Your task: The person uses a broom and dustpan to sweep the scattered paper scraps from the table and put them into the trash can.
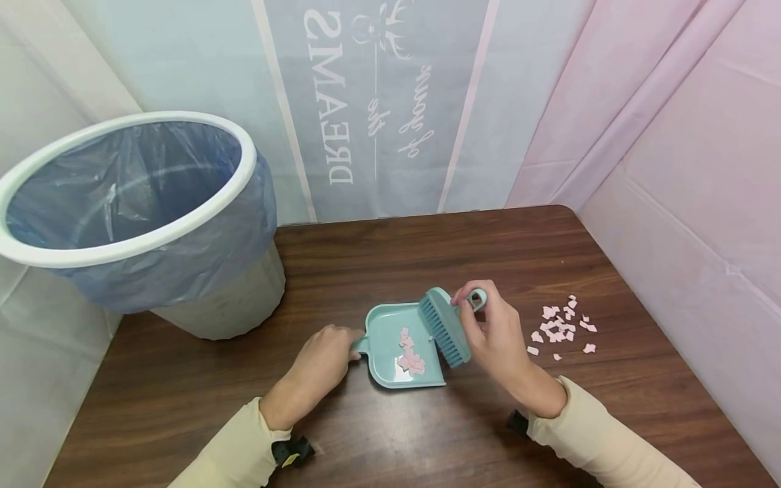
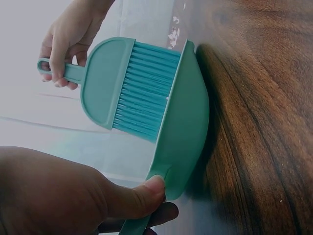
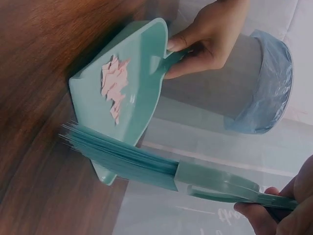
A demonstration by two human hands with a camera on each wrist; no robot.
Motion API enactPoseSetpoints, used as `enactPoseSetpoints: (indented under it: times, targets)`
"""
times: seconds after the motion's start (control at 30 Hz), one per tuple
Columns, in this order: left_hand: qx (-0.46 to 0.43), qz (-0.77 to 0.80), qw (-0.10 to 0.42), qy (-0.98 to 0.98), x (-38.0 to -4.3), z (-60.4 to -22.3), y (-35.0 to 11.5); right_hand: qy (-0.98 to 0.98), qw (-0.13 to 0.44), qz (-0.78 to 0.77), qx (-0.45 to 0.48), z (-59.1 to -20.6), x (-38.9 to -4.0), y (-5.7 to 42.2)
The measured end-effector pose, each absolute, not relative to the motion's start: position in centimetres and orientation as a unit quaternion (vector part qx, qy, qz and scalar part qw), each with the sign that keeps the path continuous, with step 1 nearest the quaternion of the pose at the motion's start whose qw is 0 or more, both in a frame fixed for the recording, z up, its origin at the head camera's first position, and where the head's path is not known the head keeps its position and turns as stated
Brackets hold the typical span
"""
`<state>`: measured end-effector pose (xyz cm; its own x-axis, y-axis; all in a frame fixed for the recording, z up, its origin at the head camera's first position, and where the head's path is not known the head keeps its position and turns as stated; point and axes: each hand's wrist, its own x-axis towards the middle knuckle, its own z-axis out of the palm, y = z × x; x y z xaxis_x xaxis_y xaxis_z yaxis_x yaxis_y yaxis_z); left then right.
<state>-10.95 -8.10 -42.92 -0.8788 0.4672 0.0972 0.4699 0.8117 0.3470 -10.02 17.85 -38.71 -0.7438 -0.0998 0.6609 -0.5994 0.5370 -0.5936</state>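
My left hand (image 1: 325, 354) grips the short handle of a teal dustpan (image 1: 383, 330), thumb on top in the left wrist view. Pink paper scraps (image 1: 411, 362) lie in a small heap inside the pan. With its fingers round the looped handle, my right hand (image 1: 493, 332) holds a matching teal hand brush (image 1: 450, 322). The bristles (image 3: 117, 154) slant down across the pan's open front edge in the right wrist view. More paper scraps (image 1: 556, 328) are scattered on the table to the right of my right hand.
A tall bin (image 1: 213, 298) with a white rim and blue bag liner stands at the table's left. The dark wooden table (image 1: 390, 440) reaches back to a printed curtain (image 1: 390, 190). A pale covering (image 1: 702, 224) hangs along the right side.
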Motion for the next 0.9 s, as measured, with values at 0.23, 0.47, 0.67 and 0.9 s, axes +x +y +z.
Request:
enactPoseSetpoints:
  times: [0.23, 0.47, 0.67, 0.9]
  targets:
    - [-0.244, -0.18, 0.004, -0.953, -10.8, -43.0, -8.0, -0.82, 0.264, 0.452, 0.23, -39.5, -10.1, 17.6]
    - [-0.245, -0.186, 0.009, -0.951, -10.6, -43.2, -8.0, -0.826, 0.299, 0.418, 0.231, -39.9, -10.2, 17.8]
    - [-0.245, -0.191, 0.012, -0.95, -10.6, -43.3, -7.9, -0.834, 0.319, 0.402, 0.202, -39.3, -10.3, 18.5]
    - [-0.24, -0.19, 0.004, -0.952, -10.4, -43.4, -7.9, -0.84, 0.337, 0.388, 0.176, -38.8, -10.5, 20.2]
